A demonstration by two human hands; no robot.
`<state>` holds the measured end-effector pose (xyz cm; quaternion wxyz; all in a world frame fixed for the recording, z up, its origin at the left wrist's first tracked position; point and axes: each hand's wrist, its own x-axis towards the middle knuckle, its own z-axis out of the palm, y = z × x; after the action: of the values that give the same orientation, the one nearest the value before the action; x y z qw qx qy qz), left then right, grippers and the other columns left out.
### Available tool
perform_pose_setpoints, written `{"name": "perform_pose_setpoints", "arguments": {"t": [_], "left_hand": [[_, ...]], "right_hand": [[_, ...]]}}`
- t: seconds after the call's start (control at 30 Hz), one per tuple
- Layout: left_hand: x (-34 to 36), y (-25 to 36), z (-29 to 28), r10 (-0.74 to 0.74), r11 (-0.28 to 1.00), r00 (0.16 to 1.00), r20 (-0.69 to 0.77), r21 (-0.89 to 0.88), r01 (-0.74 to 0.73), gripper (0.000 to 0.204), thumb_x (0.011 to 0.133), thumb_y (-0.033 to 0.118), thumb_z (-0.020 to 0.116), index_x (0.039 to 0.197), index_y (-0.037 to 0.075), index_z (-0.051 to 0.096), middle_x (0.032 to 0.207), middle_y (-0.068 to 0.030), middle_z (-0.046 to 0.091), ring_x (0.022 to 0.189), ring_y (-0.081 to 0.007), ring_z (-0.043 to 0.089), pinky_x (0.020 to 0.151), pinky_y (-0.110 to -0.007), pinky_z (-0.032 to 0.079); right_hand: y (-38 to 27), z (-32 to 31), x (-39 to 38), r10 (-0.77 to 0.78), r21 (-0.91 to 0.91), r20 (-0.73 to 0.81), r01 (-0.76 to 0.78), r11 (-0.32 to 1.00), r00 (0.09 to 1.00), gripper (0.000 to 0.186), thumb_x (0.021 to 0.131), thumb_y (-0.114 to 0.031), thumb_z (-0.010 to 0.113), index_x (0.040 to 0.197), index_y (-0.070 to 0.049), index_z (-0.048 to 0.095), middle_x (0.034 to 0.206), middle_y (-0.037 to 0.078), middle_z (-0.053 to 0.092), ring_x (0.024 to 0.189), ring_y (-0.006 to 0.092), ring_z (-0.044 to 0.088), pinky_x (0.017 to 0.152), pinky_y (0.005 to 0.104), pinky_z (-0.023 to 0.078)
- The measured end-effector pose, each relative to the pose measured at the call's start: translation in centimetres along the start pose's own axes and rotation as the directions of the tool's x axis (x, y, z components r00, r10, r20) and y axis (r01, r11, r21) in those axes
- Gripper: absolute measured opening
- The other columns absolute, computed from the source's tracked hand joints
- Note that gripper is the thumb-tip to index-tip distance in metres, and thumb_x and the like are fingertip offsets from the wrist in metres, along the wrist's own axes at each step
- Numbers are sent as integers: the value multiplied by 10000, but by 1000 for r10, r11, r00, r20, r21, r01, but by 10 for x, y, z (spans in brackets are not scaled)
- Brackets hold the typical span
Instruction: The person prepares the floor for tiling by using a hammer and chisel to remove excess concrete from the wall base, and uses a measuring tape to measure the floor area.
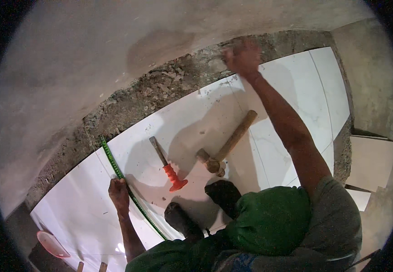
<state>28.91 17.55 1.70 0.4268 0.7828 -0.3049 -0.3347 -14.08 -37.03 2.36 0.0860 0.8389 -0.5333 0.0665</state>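
The left hand (119, 191) pinched the tape (111, 157), which lay across the tiles (296, 93) to the rubble (167, 84). The right hand (244, 56) was too blurred there to tell its grip. Measuring seemed in hand; the next move likely called for a steady tape.

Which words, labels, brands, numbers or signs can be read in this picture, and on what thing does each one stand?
No text can be read.
Green tape measure: markings too small and blurred to read.
Blue patch on the grey shirt: cannot tell whether it is lettering.
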Motion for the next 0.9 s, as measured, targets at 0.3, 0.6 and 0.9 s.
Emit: {"name": "perform_pose_setpoints", "arguments": {"t": [0.3,0.6,0.9], "left_hand": [[3,6,4,-3,987,1000,9,159,1,293,1025,137,634,804,50,462,716,22,427,698,-109,369,610,-302,345],[1,22,10,-3,976,1000,0,217,3,285,1033,155,637,810,66,484,719,57,399,697,-78,351,615,-283,335],[1,7,0,-4,989,999,32,147,0,199,1025,34,610,852,71,516,752,67,389,738,-79,379,691,-254,373]], "right_hand": [[-66,33,-7,91,106,-26,-88,990,995,710,870,-491,672,1403,-37,552,1421,180,514,1437,355,388,1191,675,218],[-76,34,-11,-61,218,-49,70,973,997,557,838,-364,698,1290,-56,595,1293,166,551,1342,346,453,1153,588,290],[-50,19,-14,-252,225,-7,247,943,968,508,777,-271,724,1258,-134,635,1233,150,529,1279,331,470,1147,614,265]]}}
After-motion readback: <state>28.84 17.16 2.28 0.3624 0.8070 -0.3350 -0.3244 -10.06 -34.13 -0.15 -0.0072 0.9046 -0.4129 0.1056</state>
